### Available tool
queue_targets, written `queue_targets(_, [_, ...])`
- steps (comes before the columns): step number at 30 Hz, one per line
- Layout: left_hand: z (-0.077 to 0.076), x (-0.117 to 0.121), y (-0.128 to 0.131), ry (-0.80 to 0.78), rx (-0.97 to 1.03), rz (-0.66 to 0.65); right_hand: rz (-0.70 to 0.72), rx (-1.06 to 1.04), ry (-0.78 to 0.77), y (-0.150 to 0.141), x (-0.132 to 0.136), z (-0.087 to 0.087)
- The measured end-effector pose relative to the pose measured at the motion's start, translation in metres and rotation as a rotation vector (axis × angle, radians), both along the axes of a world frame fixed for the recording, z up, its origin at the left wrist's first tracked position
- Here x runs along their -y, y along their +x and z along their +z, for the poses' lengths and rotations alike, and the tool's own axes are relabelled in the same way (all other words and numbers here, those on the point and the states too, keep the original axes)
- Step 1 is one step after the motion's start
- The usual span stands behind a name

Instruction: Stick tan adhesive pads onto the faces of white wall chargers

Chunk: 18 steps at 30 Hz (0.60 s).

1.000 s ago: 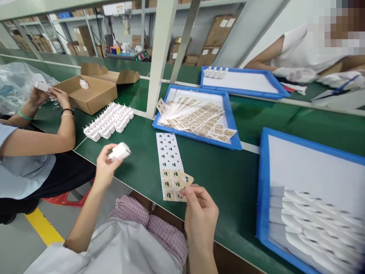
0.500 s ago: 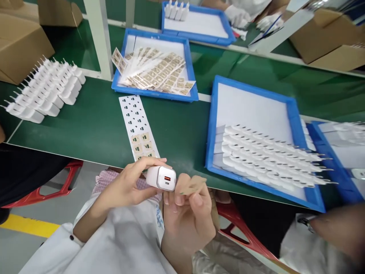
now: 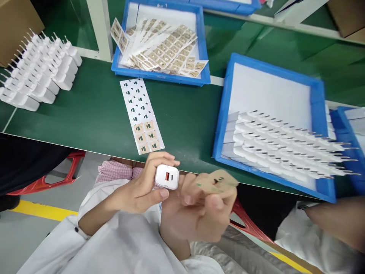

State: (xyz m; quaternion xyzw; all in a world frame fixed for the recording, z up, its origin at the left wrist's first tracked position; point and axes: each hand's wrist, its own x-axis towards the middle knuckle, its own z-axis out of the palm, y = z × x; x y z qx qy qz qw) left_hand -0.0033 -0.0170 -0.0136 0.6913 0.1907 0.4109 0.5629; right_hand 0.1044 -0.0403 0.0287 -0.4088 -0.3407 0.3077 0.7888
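Note:
A white USB charger (image 3: 161, 183) is gripped in my left hand (image 3: 137, 194), its end with an orange port and a smaller port turned toward me. Between the thumb and fingers of my right hand (image 3: 196, 217) is a tan adhesive sticker (image 3: 209, 182) with small cutouts, just right of the charger and apart from it. Beyond my hands, a white sticker sheet (image 3: 136, 99) lies on the green table, with several tan stickers on its near end and dark cutouts along the rest.
Sticker sheets (image 3: 168, 47) are heaped in a blue tray (image 3: 159, 76) at the back. To the right, another blue tray (image 3: 273, 177) holds rows of white chargers (image 3: 273, 146). More chargers (image 3: 42, 72) stand at the left near a cardboard box (image 3: 18, 30). People's arms are at both sides.
My right hand has drawn away to the right with the sticker. The charger's port face has turned more squarely toward me. The view has shifted, so the table sits higher.

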Motion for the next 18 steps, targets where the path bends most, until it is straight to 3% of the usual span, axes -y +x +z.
queue_targets(4, [0.002, 0.008, 0.008, 0.116, 0.008, -0.018, -0.292, 0.079, 0.043, 0.002, -0.017, 0.003])
queue_targets(7, [0.004, 0.006, 0.008, 0.135, -0.033, 0.018, -0.383, 0.055, 0.055, 0.004, -0.025, 0.006])
queue_targets(14, [-0.005, 0.000, 0.005, -0.026, 0.012, -0.015, -0.281, 0.081, -0.054, 0.002, -0.024, 0.001])
queue_targets(18, [-0.009, 0.000, -0.003, -0.016, -0.033, -0.005, -0.048, 0.028, -0.100, 0.004, -0.006, 0.005])
